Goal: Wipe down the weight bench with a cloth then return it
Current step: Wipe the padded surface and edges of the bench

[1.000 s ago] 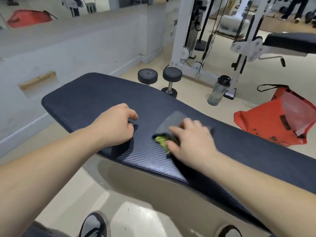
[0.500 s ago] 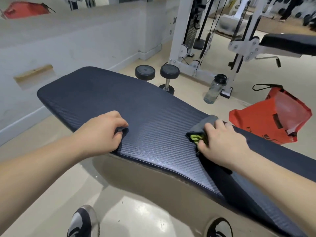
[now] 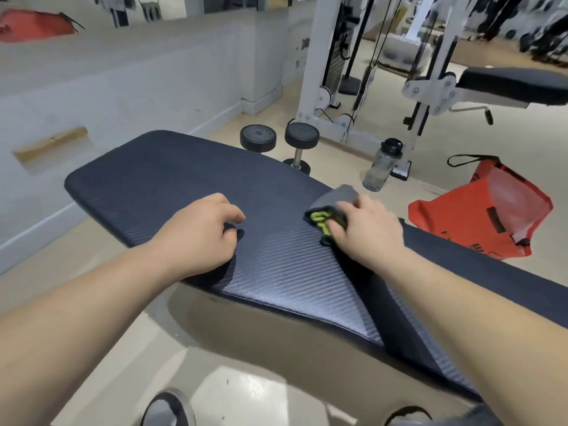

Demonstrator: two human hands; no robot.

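The weight bench (image 3: 159, 176) is a long dark blue textured pad that runs from the far left to the lower right. A grey cloth (image 3: 335, 199) with a yellow-green print lies on the pad near its far edge. My right hand (image 3: 367, 230) presses down on the cloth and grips it. My left hand (image 3: 201, 236) rests on the pad near the front edge, left of the cloth, with its fingers loosely curled and nothing in them.
Beyond the bench stand two dumbbells (image 3: 278, 139), a clear water bottle (image 3: 381, 166) and a red bag (image 3: 488, 216) on the floor. A white cable machine (image 3: 325, 72) and a second bench (image 3: 510, 84) stand behind. My shoes (image 3: 169, 408) show below.
My right hand has slid the cloth across the pad to the right and toward the far edge. My left hand has stayed in place on the pad.
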